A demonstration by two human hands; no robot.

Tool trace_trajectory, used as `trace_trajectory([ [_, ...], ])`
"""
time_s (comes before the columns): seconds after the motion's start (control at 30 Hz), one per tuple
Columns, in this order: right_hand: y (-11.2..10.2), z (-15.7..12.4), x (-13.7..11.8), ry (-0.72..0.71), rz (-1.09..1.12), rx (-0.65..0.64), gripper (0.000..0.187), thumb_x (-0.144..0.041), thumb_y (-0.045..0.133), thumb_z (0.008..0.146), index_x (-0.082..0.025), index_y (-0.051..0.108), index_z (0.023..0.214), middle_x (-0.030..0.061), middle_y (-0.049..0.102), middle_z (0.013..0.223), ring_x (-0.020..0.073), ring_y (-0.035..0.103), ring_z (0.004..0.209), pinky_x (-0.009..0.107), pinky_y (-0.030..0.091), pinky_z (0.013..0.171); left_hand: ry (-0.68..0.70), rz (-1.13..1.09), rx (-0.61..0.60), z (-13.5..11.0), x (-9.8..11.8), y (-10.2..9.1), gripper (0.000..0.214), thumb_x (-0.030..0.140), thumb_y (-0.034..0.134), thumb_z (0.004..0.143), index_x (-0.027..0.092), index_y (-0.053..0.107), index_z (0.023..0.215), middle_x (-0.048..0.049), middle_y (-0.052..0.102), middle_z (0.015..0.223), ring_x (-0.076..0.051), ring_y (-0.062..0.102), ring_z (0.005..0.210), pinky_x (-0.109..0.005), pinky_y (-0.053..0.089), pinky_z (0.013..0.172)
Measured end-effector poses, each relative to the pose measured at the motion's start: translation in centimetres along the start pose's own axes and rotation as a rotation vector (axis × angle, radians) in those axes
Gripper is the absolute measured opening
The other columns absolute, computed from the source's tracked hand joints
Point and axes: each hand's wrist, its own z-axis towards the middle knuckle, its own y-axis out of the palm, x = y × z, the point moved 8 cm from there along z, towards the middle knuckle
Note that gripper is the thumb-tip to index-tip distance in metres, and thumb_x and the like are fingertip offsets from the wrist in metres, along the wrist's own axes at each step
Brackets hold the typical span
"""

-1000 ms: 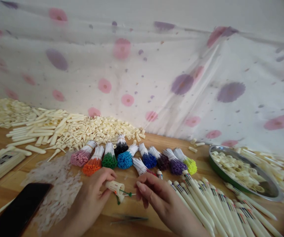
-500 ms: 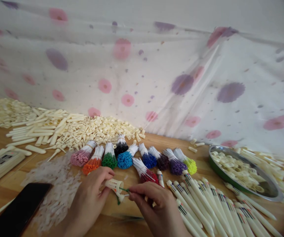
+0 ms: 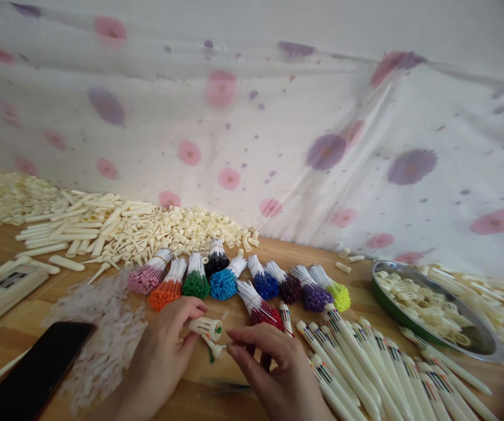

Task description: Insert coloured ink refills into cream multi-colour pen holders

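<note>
My left hand [image 3: 166,345] is closed around a cream slotted pen sleeve [image 3: 206,327], its open end facing right. A green refill end [image 3: 218,330] shows inside that opening. Just below the sleeve is a small cream cone-shaped piece [image 3: 215,351], with bits of orange and green beside it; whether it touches the sleeve I cannot tell. My right hand [image 3: 269,356] is right of the sleeve, thumb and forefinger pinched close to the cone-shaped piece. Something thin and white shows at the fingertips, too small to name. Behind the hands stand bundles of colored refills, including a green bundle [image 3: 196,282] and a red bundle [image 3: 263,307].
Assembled multicolor pens [image 3: 361,368] lie at right, before a green-rimmed metal dish [image 3: 379,298] of cream rings. Cream pen parts [image 3: 159,225] are heaped at the back left. Clear plastic pieces [image 3: 103,345] and a black phone [image 3: 37,368] lie left. A floral sheet [image 3: 252,134] hangs behind.
The green refill that stretched between my right fingertips and the sleeve now sits with its end inside the opening. My right fingers have come away from it. The view has shifted slightly.
</note>
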Motion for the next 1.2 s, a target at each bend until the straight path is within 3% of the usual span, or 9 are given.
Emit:
trace_trajectory([
  [0.23,0.5,0.2,0.0,0.039,0.012,0.034,0.012,-0.020,0.063,0.077,-0.022,0.073,0.083,0.0011,0.070,0.068,0.0132,0.057,0.056,0.021,0.042,0.051,0.204,0.153,0.110,-0.6,1.6,-0.6,0.018,0.008,0.047,0.077,0.024,0.053,0.084,-0.0024,0.068,0.088,-0.020,0.065,0.081,-0.032,0.050,0.071],
  [0.57,0.4,0.4,0.2,0.069,0.080,0.065,0.014,-0.017,0.062,0.074,-0.021,0.074,0.080,0.0019,0.069,0.066,0.0135,0.056,0.056,0.021,0.040,0.051,0.175,0.145,0.092,-0.3,1.7,-0.4,0.020,0.007,0.046,0.074,0.025,0.051,0.082,-0.0013,0.070,0.088,-0.019,0.067,0.081,-0.031,0.052,0.069],
  [0.73,1.4,0.2,0.9,0.171,0.281,0.094,0.015,-0.021,0.061,0.073,-0.021,0.075,0.077,0.0028,0.067,0.062,0.0133,0.055,0.056,0.020,0.038,0.050,0.191,0.170,0.109,-0.5,2.0,-0.4,0.019,0.008,0.046,0.075,0.025,0.052,0.082,-0.0019,0.071,0.087,-0.019,0.067,0.079,-0.032,0.052,0.068],
  [0.83,2.5,-0.1,2.0,0.332,0.478,0.065,0.015,-0.030,0.066,0.069,-0.021,0.075,0.076,0.0031,0.066,0.060,0.0121,0.053,0.055,0.020,0.037,0.050,0.201,0.186,0.121,-0.6,2.0,-0.6,0.020,0.008,0.046,0.076,0.024,0.052,0.085,-0.0026,0.070,0.088,-0.019,0.067,0.080,-0.032,0.052,0.070],
  [1.03,4.6,-0.9,2.0,0.606,0.771,-0.136,0.056,-0.061,0.074,0.052,-0.019,0.075,0.088,-0.0015,0.059,0.050,0.0021,0.030,0.036,0.017,0.022,0.037,0.250,0.210,0.154,-0.8,2.5,-1.0,0.020,0.007,0.045,0.078,0.023,0.054,0.085,-0.0033,0.071,0.088,-0.020,0.067,0.080,-0.032,0.051,0.070],
  [1.2,5.1,-1.0,1.4,0.645,0.797,-0.199,0.062,-0.065,0.072,0.050,-0.016,0.074,0.087,-0.0020,0.057,0.047,0.0011,0.027,0.034,0.016,0.018,0.033,0.244,0.227,0.150,-1.0,2.8,-1.1,0.017,0.010,0.045,0.081,0.022,0.054,0.089,-0.0051,0.071,0.087,-0.021,0.067,0.078,-0.033,0.051,0.069],
])
